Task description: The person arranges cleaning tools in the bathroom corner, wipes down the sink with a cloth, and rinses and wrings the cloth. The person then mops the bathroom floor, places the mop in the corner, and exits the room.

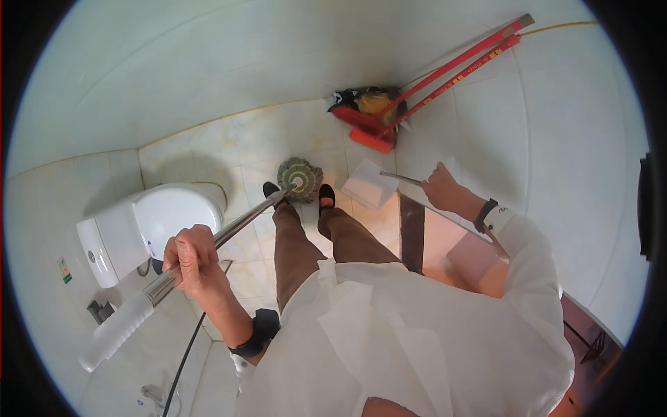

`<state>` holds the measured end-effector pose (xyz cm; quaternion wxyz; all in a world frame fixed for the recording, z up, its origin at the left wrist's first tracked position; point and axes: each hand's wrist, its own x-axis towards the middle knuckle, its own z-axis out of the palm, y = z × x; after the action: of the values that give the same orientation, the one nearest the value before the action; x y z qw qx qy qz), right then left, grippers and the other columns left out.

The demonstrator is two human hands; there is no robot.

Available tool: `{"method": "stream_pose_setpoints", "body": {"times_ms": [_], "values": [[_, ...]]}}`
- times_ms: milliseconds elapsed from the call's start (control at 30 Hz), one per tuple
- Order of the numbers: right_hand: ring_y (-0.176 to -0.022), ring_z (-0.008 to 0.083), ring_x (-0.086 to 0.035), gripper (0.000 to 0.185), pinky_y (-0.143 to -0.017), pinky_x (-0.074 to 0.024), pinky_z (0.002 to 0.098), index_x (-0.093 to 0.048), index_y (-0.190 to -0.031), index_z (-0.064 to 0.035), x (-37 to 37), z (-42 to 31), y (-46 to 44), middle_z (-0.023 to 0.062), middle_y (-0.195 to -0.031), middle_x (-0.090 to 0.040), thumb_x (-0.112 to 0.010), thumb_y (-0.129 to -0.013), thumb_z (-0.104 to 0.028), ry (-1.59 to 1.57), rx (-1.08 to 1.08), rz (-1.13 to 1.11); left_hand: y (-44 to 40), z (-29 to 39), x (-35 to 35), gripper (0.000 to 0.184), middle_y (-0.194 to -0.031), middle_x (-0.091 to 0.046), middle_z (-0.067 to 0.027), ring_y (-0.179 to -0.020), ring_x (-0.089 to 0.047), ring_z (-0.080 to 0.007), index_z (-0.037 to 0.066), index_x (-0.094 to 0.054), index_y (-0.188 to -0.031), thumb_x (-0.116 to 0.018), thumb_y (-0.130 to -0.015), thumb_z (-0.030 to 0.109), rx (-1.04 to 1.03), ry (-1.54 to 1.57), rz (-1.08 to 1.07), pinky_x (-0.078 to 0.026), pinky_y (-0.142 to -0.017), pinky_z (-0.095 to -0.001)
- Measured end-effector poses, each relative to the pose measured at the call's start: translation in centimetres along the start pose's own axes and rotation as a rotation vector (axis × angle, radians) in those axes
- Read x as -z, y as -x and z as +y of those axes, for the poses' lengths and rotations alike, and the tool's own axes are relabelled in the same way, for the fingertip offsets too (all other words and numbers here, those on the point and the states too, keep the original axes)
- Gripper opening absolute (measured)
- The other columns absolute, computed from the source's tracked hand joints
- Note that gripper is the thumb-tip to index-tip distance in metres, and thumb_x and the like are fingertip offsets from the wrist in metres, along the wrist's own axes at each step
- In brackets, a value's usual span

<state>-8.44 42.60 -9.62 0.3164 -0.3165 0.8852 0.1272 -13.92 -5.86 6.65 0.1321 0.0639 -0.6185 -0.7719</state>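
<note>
While the left hand (pixel 191 258) is gripping the mop (pixel 243 224) high up, probably for leverage, its head is sitting at the far end between the shoes (pixel 326 197); the right hand (pixel 448 192) is clutching a thin rod (pixel 403 178), reason unclear.

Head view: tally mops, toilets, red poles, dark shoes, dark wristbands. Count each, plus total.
Mop: 1
Toilet: 1
Red poles: 2
Dark shoes: 2
Dark wristbands: 2
Total: 8
</note>
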Motion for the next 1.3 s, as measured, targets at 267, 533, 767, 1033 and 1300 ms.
{"method": "stream_pose_setpoints", "body": {"times_ms": [267, 533, 767, 1033, 1300], "values": [[-0.083, 0.0235, -0.059, 0.01, -0.092, -0.0346, 0.0414, -0.063, -0.084, -0.0089, 6.5, 6.3, -10.1, 0.0066, -0.074, -0.062, -0.058, -0.08, -0.016, 0.333, 0.22, 0.172, -1.3, 0.8, -1.7, 0.041, -0.054, -0.036, -0.0001, -0.049, -0.029, -0.0112, 0.007, -0.039, -0.062, -0.06, -0.095, 0.02, -0.063, -0.054, 0.052, -0.022, -0.052, -0.0282], [-0.085, 0.0221, -0.059, 0.01, -0.095, -0.0353, 0.0374, -0.062, -0.081, -0.0099, 9.8, 10.5, -20.4, 0.0058, -0.075, -0.063, -0.06, -0.076, -0.018, 0.482, 0.361, 0.388, -1.9, 1.0, -1.4, 0.04, -0.055, -0.038, -0.0001, -0.05, -0.03, -0.0111, 0.008, -0.039, -0.063, -0.061, -0.094, 0.019, -0.09, -0.075, 0.137, -0.024, -0.053, -0.0291], [-0.093, 0.0237, -0.06, 0.013, -0.104, -0.032, 0.0384, -0.066, -0.088, -0.0107, 11.1, 12.5, -26.0, 0.0063, -0.083, -0.067, -0.059, -0.079, -0.017, 0.469, 0.36, 0.418, -2.4, 0.8, 0.3, 0.038, -0.056, -0.038, 0.0001, -0.051, -0.031, -0.012, 0.009, -0.038, -0.065, -0.061, -0.093, 0.018, -0.111, -0.081, 0.173, -0.024, -0.052, -0.029], [-0.095, 0.0238, -0.059, 0.015, -0.103, -0.0341, 0.0398, -0.07, -0.091, -0.013, 11.7, 14.6, -30.5, 0.0068, -0.082, -0.065, -0.058, -0.081, -0.015, 0.441, 0.383, 0.48, -0.4, 2.4, 1.2, 0.044, -0.054, -0.027, 0.0011, -0.052, -0.021, -0.0116, 0.012, -0.03, -0.061, -0.049, -0.099, 0.024, -0.151, -0.194, 0.378, -0.02, -0.053, -0.0295], [-0.099, 0.0278, -0.057, 0.014, -0.106, -0.0342, 0.0419, -0.068, -0.087, -0.0105, 12.6, 15.8, -30.2, 0.0114, -0.083, -0.062, -0.057, -0.082, -0.015, 0.486, 0.41, 0.493, 3.3, 5.1, 1.7, 0.047, -0.054, -0.02, 0.0028, -0.053, -0.015, -0.0108, 0.015, -0.023, -0.062, -0.047, -0.101, 0.026, -0.258, -0.168, 0.575, -0.019, -0.054, -0.0284]]}}
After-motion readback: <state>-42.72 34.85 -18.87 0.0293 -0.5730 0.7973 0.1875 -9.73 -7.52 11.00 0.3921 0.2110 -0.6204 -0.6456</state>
